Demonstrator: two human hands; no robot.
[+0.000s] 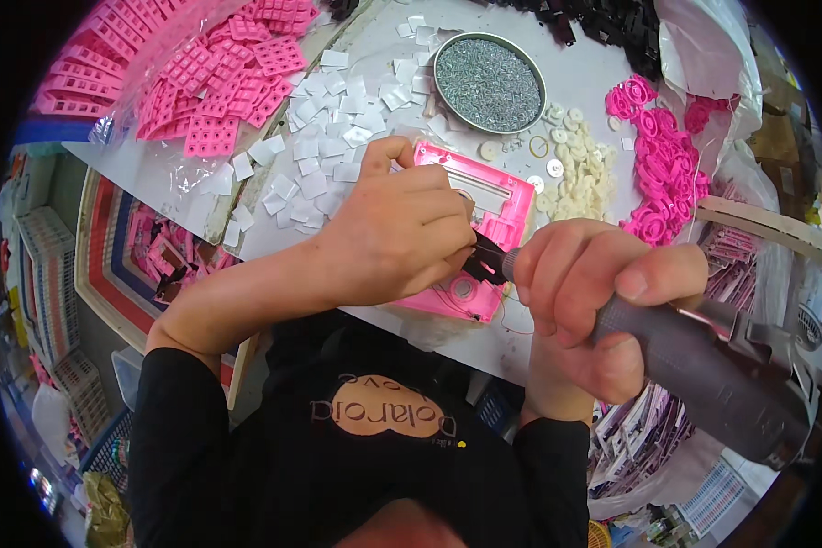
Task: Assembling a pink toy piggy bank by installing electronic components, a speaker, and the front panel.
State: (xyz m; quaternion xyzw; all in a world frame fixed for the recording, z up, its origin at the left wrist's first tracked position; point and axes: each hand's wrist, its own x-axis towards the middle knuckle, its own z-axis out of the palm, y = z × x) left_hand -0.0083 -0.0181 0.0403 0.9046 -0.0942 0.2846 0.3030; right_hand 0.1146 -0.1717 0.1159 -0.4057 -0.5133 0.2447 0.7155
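Note:
A pink plastic casing [518,196] lies open on the table in front of me, its inner parts showing. My left hand [402,219] is closed over its left side, with the fingers curled and the fingertips partly hidden. Beside those fingertips, a black plastic part [486,259] sits on the casing. In my right hand [580,279] I grip a dark grey electric screwdriver [703,361], tilted with its nose toward the black part. The tip of the bit is hard to make out. A thin wire loops at the casing's near end.
A round tin [490,84] of small screws stands beyond the casing. White square pieces [315,151] spread to the left, below pink keypad parts [215,78]. Cream wheels [583,173] and pink rings [659,169] lie right. A box [123,265] with pink pieces stands left.

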